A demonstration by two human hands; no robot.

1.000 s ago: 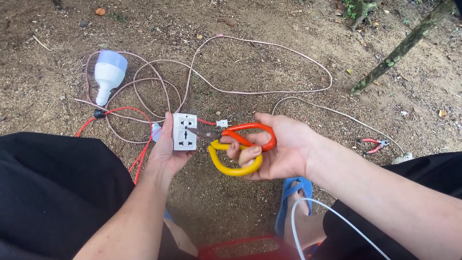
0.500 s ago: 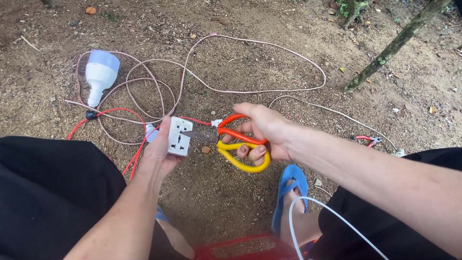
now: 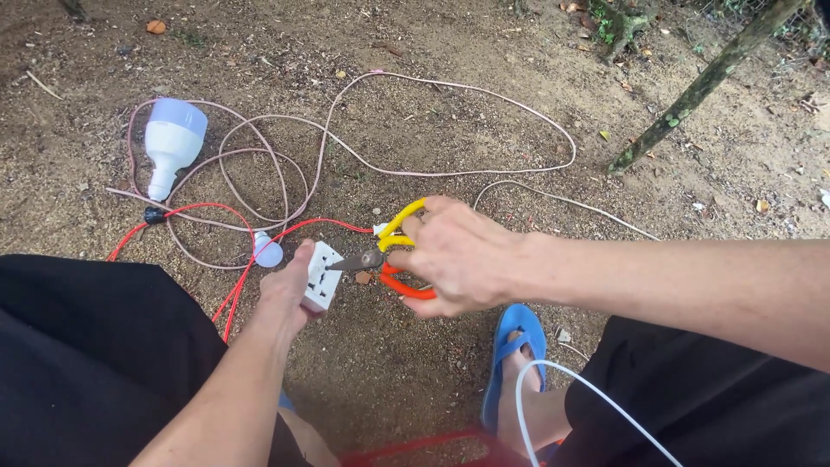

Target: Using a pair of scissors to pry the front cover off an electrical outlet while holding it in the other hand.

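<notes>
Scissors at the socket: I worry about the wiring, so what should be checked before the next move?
1. Left hand grips white socket block: ok.
2. Right hand holds scissors by their handles: ok.
3. Blade tips point at the socket block, meeting its edge: ok.
4. Red wire clear of the blades: cannot tell.
5. Socket unpowered: cannot tell.
6. Large white bulb lies well away from the hands: ok.

No packages, labels, signs or screens visible; only bare dirt ground, cables.
</notes>
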